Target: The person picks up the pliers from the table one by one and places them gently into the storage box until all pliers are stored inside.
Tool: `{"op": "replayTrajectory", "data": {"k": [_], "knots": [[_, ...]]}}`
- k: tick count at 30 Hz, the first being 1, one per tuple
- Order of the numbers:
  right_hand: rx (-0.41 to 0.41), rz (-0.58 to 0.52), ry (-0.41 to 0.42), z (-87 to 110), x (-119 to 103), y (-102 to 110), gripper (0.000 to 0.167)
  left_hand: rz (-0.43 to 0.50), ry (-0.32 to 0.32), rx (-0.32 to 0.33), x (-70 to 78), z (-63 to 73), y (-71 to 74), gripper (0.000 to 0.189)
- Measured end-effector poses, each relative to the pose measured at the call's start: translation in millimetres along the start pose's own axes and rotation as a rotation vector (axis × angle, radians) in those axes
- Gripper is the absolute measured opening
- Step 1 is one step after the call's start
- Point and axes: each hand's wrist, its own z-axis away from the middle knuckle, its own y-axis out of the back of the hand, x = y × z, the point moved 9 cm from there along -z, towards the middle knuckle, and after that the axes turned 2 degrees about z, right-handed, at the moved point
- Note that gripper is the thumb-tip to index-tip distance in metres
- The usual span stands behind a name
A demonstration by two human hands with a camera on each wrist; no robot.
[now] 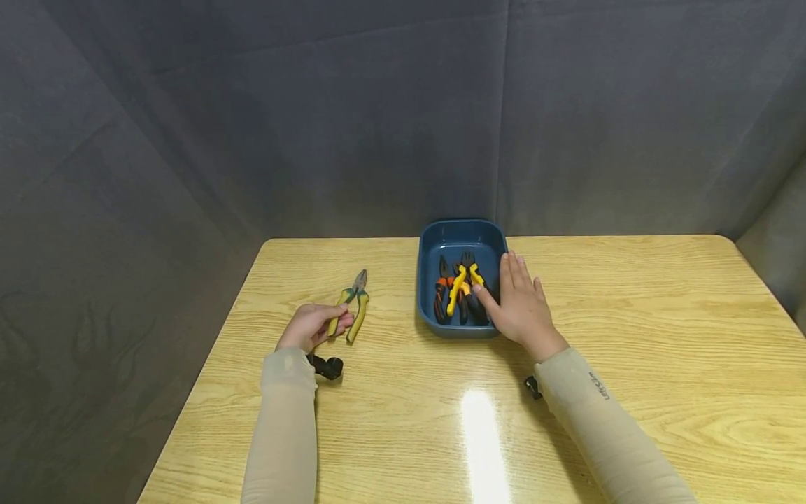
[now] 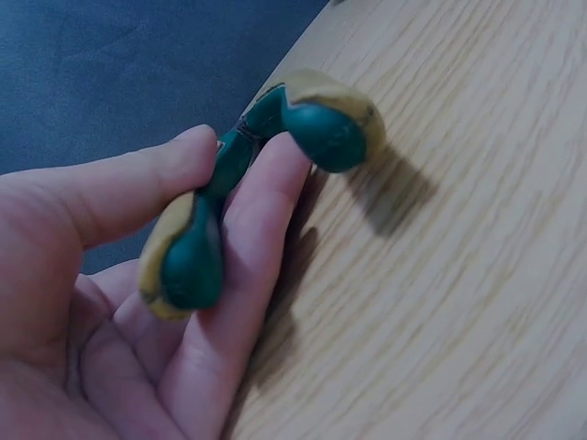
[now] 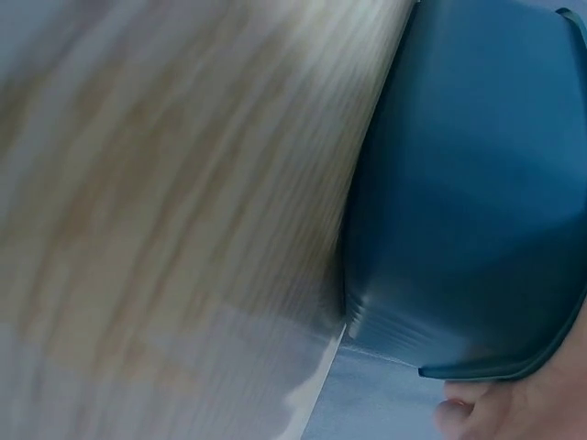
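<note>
My left hand point(image 1: 308, 325) pinches one handle of a pair of pliers point(image 1: 357, 318) between thumb and fingers, left of the bin. The pliers have yellow and green handles that stand spread, jaws pointing away from me. In the left wrist view the handle ends point(image 2: 191, 270) face the camera, and a finger lies between them. My right hand point(image 1: 522, 308) rests against the right side of a blue bin point(image 1: 462, 333), fingers straight along it and thumb over the rim. Inside lie yellow-and-black pliers point(image 1: 457, 288) and orange-and-black pliers point(image 1: 440, 299), partly overlapping.
Both arms reach over a light wooden table point(image 1: 403, 420). A grey cloth point(image 1: 378, 126) hangs behind it and at both sides. The bin stands close to the table's back edge. Black wrist straps with small devices point(image 1: 329, 367) sit under the sleeves.
</note>
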Motion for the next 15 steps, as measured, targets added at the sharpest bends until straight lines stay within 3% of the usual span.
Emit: {"op": "replayTrajectory", "data": {"k": [15], "knots": [[0.007, 0.002, 0.001, 0.7, -0.2, 0.4, 0.092, 0.014, -0.043, 0.008, 2.3, 2.6, -2.0, 0.039]]}}
